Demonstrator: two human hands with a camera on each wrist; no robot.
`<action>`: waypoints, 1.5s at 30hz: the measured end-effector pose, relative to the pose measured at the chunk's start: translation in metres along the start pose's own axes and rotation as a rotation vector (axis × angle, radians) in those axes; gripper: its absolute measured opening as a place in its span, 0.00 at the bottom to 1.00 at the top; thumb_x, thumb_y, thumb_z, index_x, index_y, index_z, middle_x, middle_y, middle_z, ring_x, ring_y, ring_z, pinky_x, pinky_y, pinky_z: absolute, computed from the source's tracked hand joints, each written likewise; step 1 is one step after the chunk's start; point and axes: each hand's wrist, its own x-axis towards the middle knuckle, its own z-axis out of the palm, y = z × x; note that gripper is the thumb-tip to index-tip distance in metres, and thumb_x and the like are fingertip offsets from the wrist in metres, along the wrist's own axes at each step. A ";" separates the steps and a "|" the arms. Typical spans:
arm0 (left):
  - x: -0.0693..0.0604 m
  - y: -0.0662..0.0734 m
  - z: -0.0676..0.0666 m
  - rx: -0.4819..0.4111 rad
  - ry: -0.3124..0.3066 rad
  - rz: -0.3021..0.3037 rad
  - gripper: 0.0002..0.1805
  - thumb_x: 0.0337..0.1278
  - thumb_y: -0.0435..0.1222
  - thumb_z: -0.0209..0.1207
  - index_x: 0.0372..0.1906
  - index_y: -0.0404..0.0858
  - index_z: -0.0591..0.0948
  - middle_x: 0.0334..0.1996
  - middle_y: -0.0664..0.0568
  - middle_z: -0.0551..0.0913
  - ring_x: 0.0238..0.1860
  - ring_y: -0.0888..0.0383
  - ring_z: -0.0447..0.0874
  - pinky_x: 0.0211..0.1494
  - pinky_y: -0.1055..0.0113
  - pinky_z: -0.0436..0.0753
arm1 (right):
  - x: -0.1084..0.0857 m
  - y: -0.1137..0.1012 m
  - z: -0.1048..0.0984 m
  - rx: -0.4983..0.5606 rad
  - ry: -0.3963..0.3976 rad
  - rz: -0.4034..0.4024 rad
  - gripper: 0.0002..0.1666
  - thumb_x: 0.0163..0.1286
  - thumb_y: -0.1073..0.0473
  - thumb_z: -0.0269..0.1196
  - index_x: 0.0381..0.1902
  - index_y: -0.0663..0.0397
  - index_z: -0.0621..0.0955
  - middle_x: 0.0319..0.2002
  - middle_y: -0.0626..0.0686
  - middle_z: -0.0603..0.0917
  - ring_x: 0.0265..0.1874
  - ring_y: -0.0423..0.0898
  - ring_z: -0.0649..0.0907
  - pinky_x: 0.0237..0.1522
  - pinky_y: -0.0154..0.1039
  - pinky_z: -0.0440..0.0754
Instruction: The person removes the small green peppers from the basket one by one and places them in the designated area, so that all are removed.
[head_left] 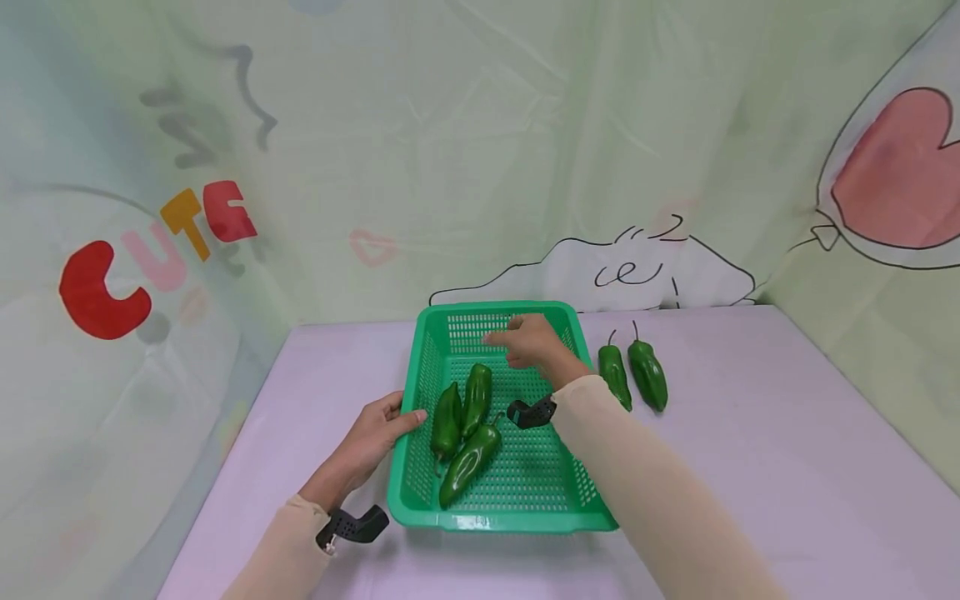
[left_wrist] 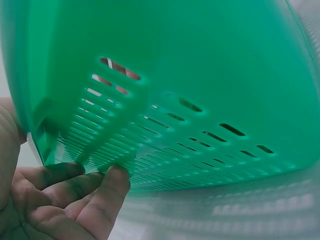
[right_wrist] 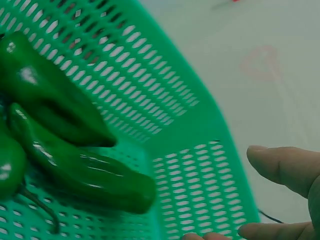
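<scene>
A green plastic basket (head_left: 517, 523) with slotted walls stands on the table. Three green peppers lie at the left of its floor: one pepper (head_left: 447, 423) by the left wall, another pepper (head_left: 477, 400) beside it, a third pepper (head_left: 470, 465) nearer the front. My left hand (head_left: 382, 429) grips the basket's left side, thumb over the rim and fingers against the outer wall. Over the basket's far right part is my right hand (head_left: 534, 343), holding nothing; in the right wrist view its thumb (right_wrist: 280, 167) stands apart from the fingers.
Two more green peppers, a slimmer pepper (head_left: 614, 373) and a wider pepper (head_left: 648, 377), lie on the pale table (head_left: 735, 433) just right of the basket. A printed curtain (head_left: 495, 150) rises behind the table and along both sides. Black cameras sit on both wrists.
</scene>
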 end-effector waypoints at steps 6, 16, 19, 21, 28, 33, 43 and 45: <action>0.001 -0.001 0.000 -0.012 -0.004 0.006 0.32 0.74 0.39 0.60 0.76 0.29 0.67 0.61 0.34 0.83 0.57 0.45 0.87 0.58 0.56 0.87 | 0.007 0.012 0.022 -0.079 -0.012 0.058 0.47 0.72 0.54 0.70 0.78 0.69 0.61 0.78 0.67 0.63 0.60 0.64 0.83 0.63 0.56 0.82; 0.000 -0.001 -0.001 -0.004 -0.002 0.011 0.33 0.75 0.40 0.60 0.76 0.30 0.67 0.62 0.35 0.82 0.58 0.44 0.86 0.59 0.54 0.87 | 0.014 0.022 0.049 -0.160 0.030 0.082 0.22 0.62 0.60 0.75 0.48 0.69 0.81 0.44 0.61 0.84 0.36 0.54 0.89 0.42 0.48 0.91; -0.001 -0.001 0.000 -0.007 -0.003 0.017 0.34 0.75 0.40 0.60 0.76 0.29 0.67 0.63 0.34 0.82 0.58 0.44 0.86 0.59 0.54 0.87 | 0.013 0.022 0.054 -0.202 0.051 0.073 0.21 0.61 0.61 0.76 0.44 0.70 0.82 0.38 0.61 0.85 0.32 0.52 0.89 0.38 0.47 0.91; -0.001 0.000 0.000 -0.010 -0.001 0.018 0.34 0.74 0.40 0.61 0.76 0.29 0.67 0.62 0.34 0.82 0.58 0.44 0.87 0.59 0.55 0.87 | 0.013 0.022 0.057 -0.216 0.060 0.075 0.21 0.61 0.61 0.76 0.44 0.71 0.82 0.38 0.61 0.84 0.31 0.53 0.89 0.38 0.47 0.91; 0.000 -0.001 0.000 -0.006 0.008 0.024 0.33 0.74 0.40 0.61 0.76 0.29 0.67 0.62 0.34 0.82 0.57 0.44 0.87 0.57 0.55 0.87 | 0.013 0.020 0.062 -0.232 0.076 0.077 0.22 0.61 0.63 0.77 0.47 0.71 0.81 0.40 0.62 0.84 0.33 0.54 0.89 0.38 0.48 0.91; 0.000 -0.002 0.000 -0.012 0.004 0.027 0.33 0.74 0.40 0.61 0.76 0.29 0.67 0.62 0.34 0.83 0.56 0.44 0.87 0.57 0.56 0.88 | 0.012 0.019 0.063 -0.236 0.071 0.085 0.23 0.60 0.63 0.77 0.48 0.71 0.80 0.41 0.62 0.83 0.34 0.54 0.89 0.38 0.47 0.92; -0.001 -0.002 -0.001 -0.004 0.000 0.030 0.33 0.75 0.41 0.60 0.76 0.29 0.67 0.63 0.34 0.82 0.59 0.43 0.86 0.59 0.53 0.86 | 0.010 0.015 0.058 -0.198 0.048 0.058 0.18 0.60 0.65 0.75 0.43 0.70 0.81 0.39 0.62 0.83 0.30 0.55 0.89 0.36 0.46 0.91; -0.001 -0.001 0.000 0.000 0.002 0.030 0.33 0.75 0.41 0.60 0.76 0.29 0.67 0.63 0.34 0.82 0.59 0.43 0.86 0.59 0.53 0.86 | 0.008 0.012 0.055 -0.178 0.037 0.041 0.15 0.61 0.65 0.75 0.40 0.70 0.82 0.38 0.62 0.84 0.30 0.55 0.90 0.37 0.47 0.91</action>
